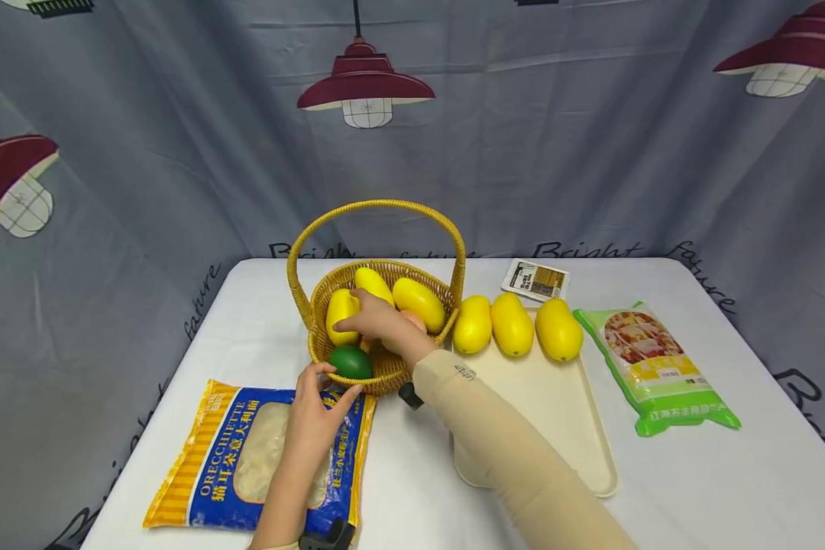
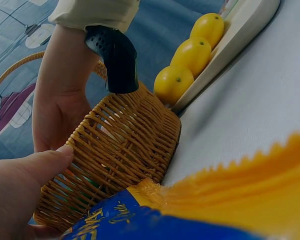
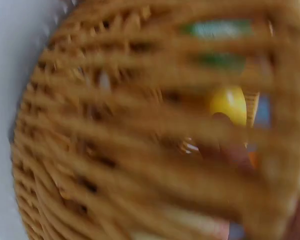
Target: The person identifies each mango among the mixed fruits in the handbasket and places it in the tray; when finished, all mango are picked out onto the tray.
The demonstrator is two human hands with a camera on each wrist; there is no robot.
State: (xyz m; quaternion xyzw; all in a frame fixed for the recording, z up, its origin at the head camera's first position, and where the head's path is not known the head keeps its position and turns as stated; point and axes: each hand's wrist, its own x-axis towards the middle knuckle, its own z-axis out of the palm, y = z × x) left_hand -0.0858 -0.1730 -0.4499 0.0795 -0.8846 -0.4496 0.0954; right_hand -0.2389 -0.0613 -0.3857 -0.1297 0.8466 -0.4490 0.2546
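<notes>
In the head view my right hand (image 1: 382, 317) reaches into the wicker basket (image 1: 462, 267), its thumb and a finger on the leftmost yellow mango (image 1: 338, 309). Two more mangoes lie at the back of the basket, and a dark green oval fruit (image 1: 351, 363) rests at its front left. Part of a pinkish round fruit (image 1: 415, 319) shows beside my right wrist. My left hand (image 1: 314, 416) holds the basket's front left rim between thumb and fingers; the left wrist view shows the thumb (image 2: 55, 159) against the weave. Basket strands blur most of the right wrist view.
Three yellow mangoes (image 1: 512, 325) line the far end of a cream tray (image 1: 543, 405), right of the basket. A blue and yellow pasta bag (image 1: 213, 458) lies under my left forearm. Farther right are a green food bag (image 1: 660, 367) and a small flat pack (image 1: 536, 280).
</notes>
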